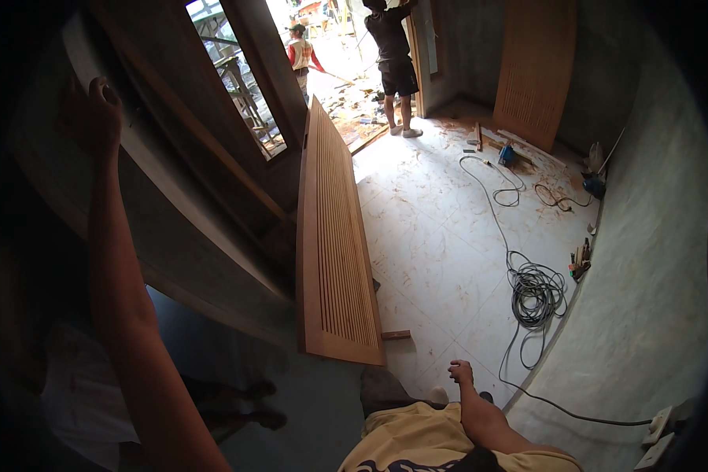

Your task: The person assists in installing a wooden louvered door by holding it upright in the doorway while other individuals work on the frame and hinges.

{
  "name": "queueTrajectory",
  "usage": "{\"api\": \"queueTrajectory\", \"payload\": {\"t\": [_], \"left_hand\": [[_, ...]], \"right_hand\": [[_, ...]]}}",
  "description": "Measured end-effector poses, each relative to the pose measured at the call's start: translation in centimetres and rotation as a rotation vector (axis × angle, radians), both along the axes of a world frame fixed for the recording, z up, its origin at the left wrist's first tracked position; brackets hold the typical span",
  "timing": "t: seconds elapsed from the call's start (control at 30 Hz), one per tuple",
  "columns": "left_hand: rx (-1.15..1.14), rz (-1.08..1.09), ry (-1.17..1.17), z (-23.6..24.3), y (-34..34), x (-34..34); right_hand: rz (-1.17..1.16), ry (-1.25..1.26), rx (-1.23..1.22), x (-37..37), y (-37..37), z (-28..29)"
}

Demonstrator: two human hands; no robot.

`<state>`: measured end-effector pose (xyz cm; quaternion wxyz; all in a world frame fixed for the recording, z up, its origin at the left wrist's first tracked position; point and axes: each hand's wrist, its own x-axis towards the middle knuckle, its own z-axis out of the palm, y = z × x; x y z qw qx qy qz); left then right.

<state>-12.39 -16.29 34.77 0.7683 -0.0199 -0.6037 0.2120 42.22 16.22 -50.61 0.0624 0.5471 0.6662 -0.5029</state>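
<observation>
Left hand raised, right hand lowered

The left hand is at a grey wall edge; whether it grips, I cannot tell. A grooved wooden door comes next, between both hands. The right hand hangs loosely curled, nothing visible in it, left of coiled dark cable.

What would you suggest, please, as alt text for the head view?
The wearer's left hand is raised at a pale wall edge, the right hand low; a grooved wooden panel stands ahead. Beyond, a person stands at a bright doorway.
</observation>
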Motion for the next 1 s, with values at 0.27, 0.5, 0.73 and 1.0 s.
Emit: {"api": "queueTrajectory", "payload": {"t": [0.27,0.5,0.73,1.0], "left_hand": [[-0.012,-0.005,0.020,0.0,-0.3,-0.2],[-0.039,-0.036,0.006,0.2,-0.2,-0.3],[-0.081,-0.126,0.071,0.5,-2.0,-2.0],[0.112,-0.250,-0.097,-1.6,2.9,3.2]], "right_hand": [[-0.021,0.009,-0.051,-0.3,0.2,-0.1],[-0.029,0.022,-0.042,-0.3,0.3,0.8],[-0.021,0.062,-0.080,-0.8,0.4,0.9],[-0.103,0.071,-0.176,-0.3,0.4,1.7]]}}
